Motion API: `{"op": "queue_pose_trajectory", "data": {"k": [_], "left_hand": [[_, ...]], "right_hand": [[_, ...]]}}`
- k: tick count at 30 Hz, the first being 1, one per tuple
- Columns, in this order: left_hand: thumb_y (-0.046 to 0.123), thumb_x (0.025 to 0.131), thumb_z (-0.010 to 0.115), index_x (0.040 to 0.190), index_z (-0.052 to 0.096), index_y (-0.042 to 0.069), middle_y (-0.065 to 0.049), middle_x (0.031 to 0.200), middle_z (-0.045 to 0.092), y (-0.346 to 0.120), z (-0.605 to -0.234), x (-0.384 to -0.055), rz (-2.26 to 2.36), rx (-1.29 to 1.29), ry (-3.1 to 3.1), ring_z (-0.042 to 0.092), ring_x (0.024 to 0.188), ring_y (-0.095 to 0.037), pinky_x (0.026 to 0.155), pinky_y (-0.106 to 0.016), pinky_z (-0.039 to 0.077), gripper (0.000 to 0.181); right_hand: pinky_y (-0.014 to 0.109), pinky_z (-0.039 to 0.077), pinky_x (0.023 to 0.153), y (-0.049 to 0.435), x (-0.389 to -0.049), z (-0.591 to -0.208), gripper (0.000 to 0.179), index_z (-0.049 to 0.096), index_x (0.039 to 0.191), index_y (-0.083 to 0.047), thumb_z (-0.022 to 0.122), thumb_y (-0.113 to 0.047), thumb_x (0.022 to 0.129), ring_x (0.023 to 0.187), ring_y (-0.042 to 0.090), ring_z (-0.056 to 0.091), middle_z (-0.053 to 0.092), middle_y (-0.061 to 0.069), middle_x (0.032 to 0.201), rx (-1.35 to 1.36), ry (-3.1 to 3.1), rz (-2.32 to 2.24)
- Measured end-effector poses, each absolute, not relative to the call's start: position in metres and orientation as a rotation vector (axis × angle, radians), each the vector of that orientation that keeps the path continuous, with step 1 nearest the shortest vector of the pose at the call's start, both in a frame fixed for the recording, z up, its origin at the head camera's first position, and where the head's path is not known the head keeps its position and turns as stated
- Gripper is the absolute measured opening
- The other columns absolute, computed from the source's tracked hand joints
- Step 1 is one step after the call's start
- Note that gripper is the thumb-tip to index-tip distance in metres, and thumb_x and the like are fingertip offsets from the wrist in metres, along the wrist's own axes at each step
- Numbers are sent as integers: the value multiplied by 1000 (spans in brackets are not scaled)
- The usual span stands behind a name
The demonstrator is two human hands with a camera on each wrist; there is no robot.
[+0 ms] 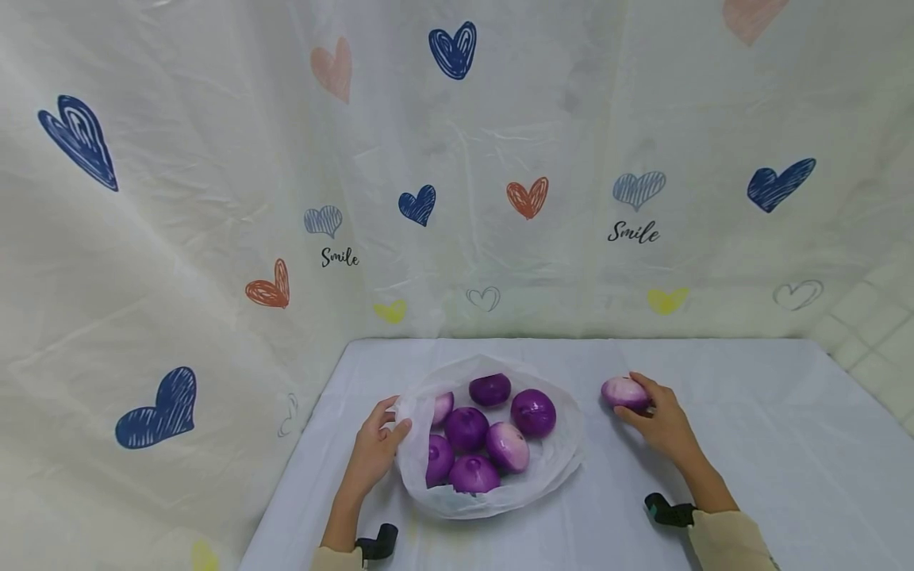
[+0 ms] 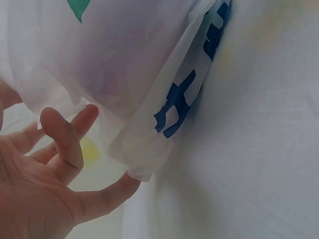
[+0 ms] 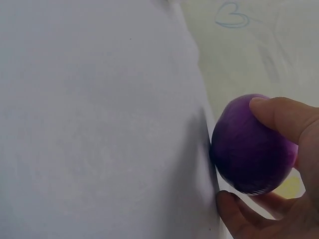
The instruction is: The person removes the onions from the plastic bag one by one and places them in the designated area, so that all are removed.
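Note:
A white plastic bag (image 1: 493,505), its mouth spread wide, holds several purple onions (image 1: 466,429). At the bag's left rim my left hand (image 1: 374,448) holds the thin plastic, thumb and fingers curled at the edge. The left wrist view shows the bag's side (image 2: 134,134) from close by, with blue print, and a fingertip touching its lower corner. Away to the right of the bag, my right hand (image 1: 664,420) grips a single onion (image 1: 625,393), thumb on one side and fingers on the other. In the right wrist view this onion (image 3: 251,149) is right at the white tabletop.
A white cloth (image 1: 771,460) covers the table. Behind and to the left hangs a pale curtain (image 1: 457,143) printed with hearts and "Smile". Pale tiles (image 1: 874,317) show at the far right. Black wrist mounts (image 1: 667,511) sit on both forearms.

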State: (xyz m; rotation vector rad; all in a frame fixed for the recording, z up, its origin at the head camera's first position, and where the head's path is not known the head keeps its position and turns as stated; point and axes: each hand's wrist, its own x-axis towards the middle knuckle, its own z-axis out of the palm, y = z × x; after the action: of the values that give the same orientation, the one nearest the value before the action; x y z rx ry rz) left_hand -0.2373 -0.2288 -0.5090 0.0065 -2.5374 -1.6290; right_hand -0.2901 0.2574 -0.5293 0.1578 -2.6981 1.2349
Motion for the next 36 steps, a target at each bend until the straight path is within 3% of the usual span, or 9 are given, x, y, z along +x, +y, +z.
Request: {"op": "queue_pose_trajectory", "data": {"k": [8, 15, 26, 33, 36], "left_hand": [[31, 98, 70, 144, 53, 22, -15, 123, 67, -228, -508, -237, -1631, 20, -2543, 46, 57, -9, 59, -24, 47, 50], [29, 98, 70, 146, 52, 18, -17, 124, 67, -228, -506, -237, -1643, 11, -2528, 47, 56, -10, 59, -25, 46, 52], [32, 98, 70, 145, 53, 19, -17, 124, 67, -228, -507, -238, -1659, -11, -2523, 49, 57, -11, 59, -25, 47, 52], [32, 99, 69, 145, 52, 20, -17, 124, 67, -229, -511, -239, -1632, -3, -2546, 47, 57, -10, 60, -26, 49, 51], [32, 99, 69, 145, 52, 19, -17, 123, 67, -229, -511, -240, -1623, -12, -2549, 46, 57, -11, 59, -26, 49, 51]], "right_hand": [[71, 41, 103, 261, -288, -521, 79, 33, 155, 1, 73, -31, 95, 126, 58, 45, 34, 42, 143, 143, -2739, 1220], [78, 35, 98, 258, -286, -503, 79, 35, 155, -2, 74, -34, 94, 133, 64, 28, 29, 41, 151, 108, -2721, 1131], [73, 43, 94, 222, -268, -465, 66, 47, 148, -7, 77, -24, 92, 129, 52, 36, 38, 31, 148, 214, -2515, 1169], [64, 54, 90, 197, -258, -458, 61, 51, 145, -9, 78, -19, 91, 117, 43, 57, 48, 21, 142, 393, -2422, 1172], [42, 59, 92, 186, -253, -456, 61, 52, 143, -11, 80, -18, 89, 117, 29, 57, 52, 14, 139, 464, -2404, 1160]]}}
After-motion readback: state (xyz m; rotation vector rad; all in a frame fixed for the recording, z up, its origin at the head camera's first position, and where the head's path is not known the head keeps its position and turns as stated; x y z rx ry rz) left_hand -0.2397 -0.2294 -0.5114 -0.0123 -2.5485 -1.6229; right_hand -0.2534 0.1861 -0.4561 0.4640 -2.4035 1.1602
